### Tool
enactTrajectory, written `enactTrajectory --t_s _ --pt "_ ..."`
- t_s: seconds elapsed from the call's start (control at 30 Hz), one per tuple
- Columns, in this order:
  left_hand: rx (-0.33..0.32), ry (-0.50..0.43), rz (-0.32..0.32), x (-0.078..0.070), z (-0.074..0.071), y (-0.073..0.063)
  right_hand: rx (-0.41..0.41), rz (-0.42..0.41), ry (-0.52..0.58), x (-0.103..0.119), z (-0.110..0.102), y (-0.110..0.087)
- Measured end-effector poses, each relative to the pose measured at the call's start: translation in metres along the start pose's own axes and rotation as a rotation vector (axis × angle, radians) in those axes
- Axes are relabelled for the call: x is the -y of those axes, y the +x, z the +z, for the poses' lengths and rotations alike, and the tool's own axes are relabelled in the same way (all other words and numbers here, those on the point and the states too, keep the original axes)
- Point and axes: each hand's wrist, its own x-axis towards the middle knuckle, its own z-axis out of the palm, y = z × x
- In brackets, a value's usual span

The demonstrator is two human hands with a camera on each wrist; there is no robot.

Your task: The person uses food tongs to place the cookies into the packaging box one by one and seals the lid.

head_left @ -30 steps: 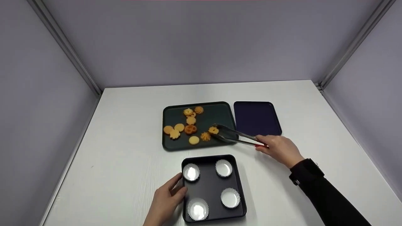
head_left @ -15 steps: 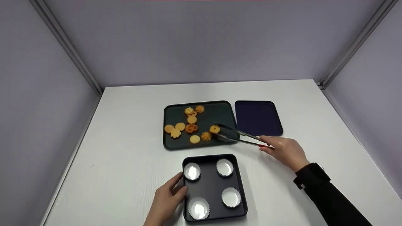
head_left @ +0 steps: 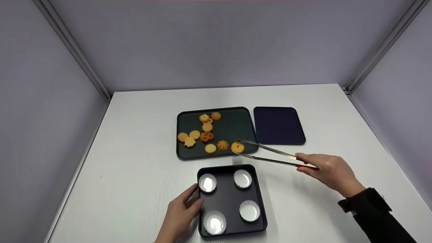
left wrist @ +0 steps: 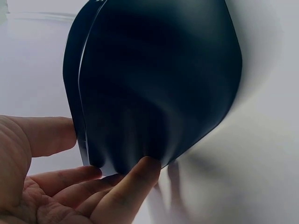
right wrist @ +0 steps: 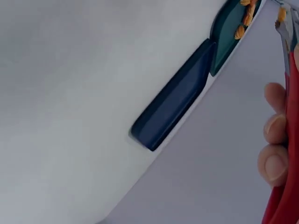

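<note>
My right hand grips red-handled tongs on the right. Between their tips is a flower-shaped cookie with a hole in it, above the front right of the dark green tray. In the right wrist view the tongs' tips have an orange piece between them, partly cut off by the frame. My left hand holds the left wall of a dark baking pan, thumb at the rim and fingers lower on the wall. Several white paper baking cups stand in the pan's corners.
Several cookies lie on the green tray, among them a pretzel shape, a swirl and a star-shaped one. A navy tray stands to its right. Grey partition walls surround the white table.
My right hand has moved right and toward me, with the tongs carrying the flower-shaped cookie away from the star-shaped one. My left hand stays at the baking pan.
</note>
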Motion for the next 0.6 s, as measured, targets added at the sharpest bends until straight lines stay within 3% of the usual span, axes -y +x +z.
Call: enactTrajectory --t_s 0.3,0.6 --pt "-0.004 -0.003 0.0 0.0 0.001 0.002 0.044 -0.097 0.07 0.009 -0.04 -0.002" --pt "0.012 -0.034 -0.009 0.002 0.001 0.001 0.141 -0.101 0.039 0.023 -0.049 0.004"
